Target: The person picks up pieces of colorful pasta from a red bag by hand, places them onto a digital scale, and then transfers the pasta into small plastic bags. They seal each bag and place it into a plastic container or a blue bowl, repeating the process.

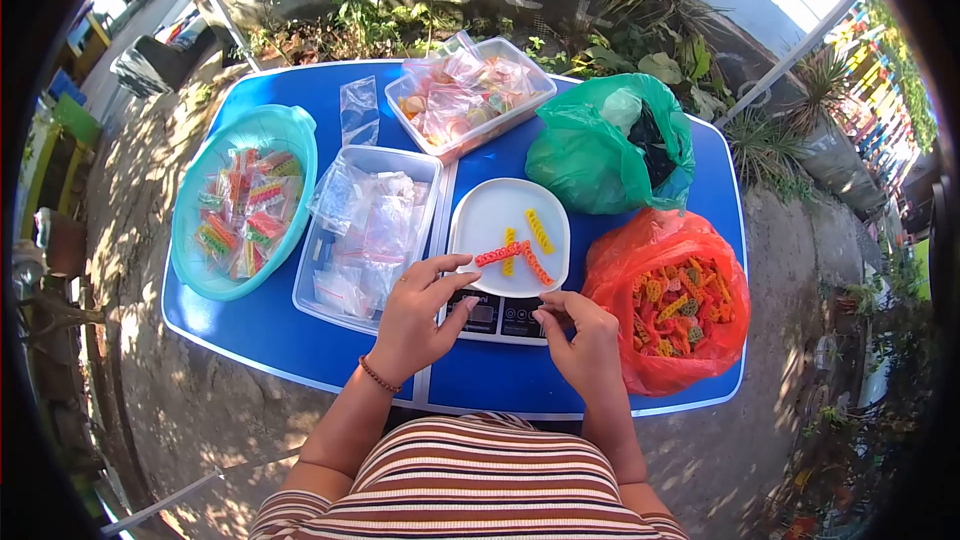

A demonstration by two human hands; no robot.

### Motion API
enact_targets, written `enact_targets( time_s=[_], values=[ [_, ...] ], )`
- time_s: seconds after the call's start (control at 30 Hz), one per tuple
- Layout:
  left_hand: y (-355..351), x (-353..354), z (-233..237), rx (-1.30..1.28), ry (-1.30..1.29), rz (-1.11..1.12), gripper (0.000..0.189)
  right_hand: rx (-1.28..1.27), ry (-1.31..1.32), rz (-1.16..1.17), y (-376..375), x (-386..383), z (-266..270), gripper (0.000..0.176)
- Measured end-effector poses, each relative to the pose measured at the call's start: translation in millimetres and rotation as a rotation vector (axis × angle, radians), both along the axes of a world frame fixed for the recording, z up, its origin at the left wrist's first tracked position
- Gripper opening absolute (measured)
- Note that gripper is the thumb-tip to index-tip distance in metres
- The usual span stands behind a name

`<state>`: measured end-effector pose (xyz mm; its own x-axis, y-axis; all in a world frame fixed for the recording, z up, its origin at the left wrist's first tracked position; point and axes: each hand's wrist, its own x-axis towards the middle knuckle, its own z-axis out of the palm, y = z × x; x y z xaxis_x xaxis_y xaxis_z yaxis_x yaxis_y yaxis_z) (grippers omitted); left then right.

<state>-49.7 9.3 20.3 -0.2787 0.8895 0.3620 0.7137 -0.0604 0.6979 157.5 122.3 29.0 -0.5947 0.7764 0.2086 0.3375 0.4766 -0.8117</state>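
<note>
A white square plate (477, 208) rests on a black-topped kitchen scale (522, 318). On the plate lie red ladder-shaped pieces (536, 264) and yellow ones (539, 231), some crossing each other. My left hand (428, 312) is at the plate's lower left, fingers stretched with the thumb apart, fingertips by the end of a red piece. At the lower right rim is my right hand (580, 335), its fingers bent and a gap between thumb and forefinger. Neither hand shows anything held. Part of the scale's front is overlapped by the hands.
Left stand a tub of clear plastic bags (365, 275) and a turquoise basket (186, 240) of filled packets. Behind is a tub of bagged pieces (465, 105). A green bag (575, 165) and a red bag (625, 240) full of pieces sit right on the blue table (260, 335).
</note>
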Motion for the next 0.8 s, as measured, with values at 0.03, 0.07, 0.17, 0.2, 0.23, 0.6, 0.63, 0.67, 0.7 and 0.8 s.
enact_targets(
  time_s=[0.03, 0.07, 0.17, 0.2, 0.23, 0.6, 0.63, 0.67, 0.7, 0.8],
  values=[
    [0.4, 0.3, -0.2, 0.001, 0.007, -0.001, 0.032, -0.002, 0.004, 0.002, 0.1, 0.1, -0.3, 0.018],
    [0.8, 0.6, -0.3, 0.001, 0.014, -0.002, 0.031, -0.012, -0.004, 0.015, 0.0, 0.4, 0.2, 0.019],
    [0.7, 1.7, -0.7, 0.003, 0.023, 0.002, 0.030, -0.026, -0.010, 0.047, -1.5, 0.7, 1.9, 0.020],
    [0.7, 2.0, -0.9, 0.003, 0.025, 0.002, 0.030, -0.022, 0.000, 0.055, -3.0, -0.4, 1.6, 0.020],
    [0.6, 2.4, -1.3, 0.003, 0.026, 0.003, 0.030, -0.017, 0.008, 0.063, -4.6, -1.3, 1.3, 0.020],
    [-3.2, -2.1, 2.7, 0.125, -0.182, -0.042, 0.025, 0.108, 0.105, 0.162, -16.0, -15.2, -4.1, 0.017],
    [-5.9, -4.3, 5.6, 0.149, -0.256, -0.016, 0.025, 0.133, 0.131, 0.181, -18.9, -18.5, -4.9, 0.016],
    [-9.2, -6.8, 9.3, 0.173, -0.330, 0.010, 0.024, 0.133, 0.145, 0.221, -22.9, -22.0, -4.8, 0.016],
    [-12.6, -10.6, 15.3, 0.142, -0.305, 0.057, 0.023, 0.131, 0.156, 0.261, -27.9, -24.9, -4.2, 0.015],
    [-14.5, -34.7, 7.6, -0.043, 0.028, 0.313, 0.024, 0.133, 0.179, 0.366, -33.6, -30.1, -4.8, 0.013]
  ],
)
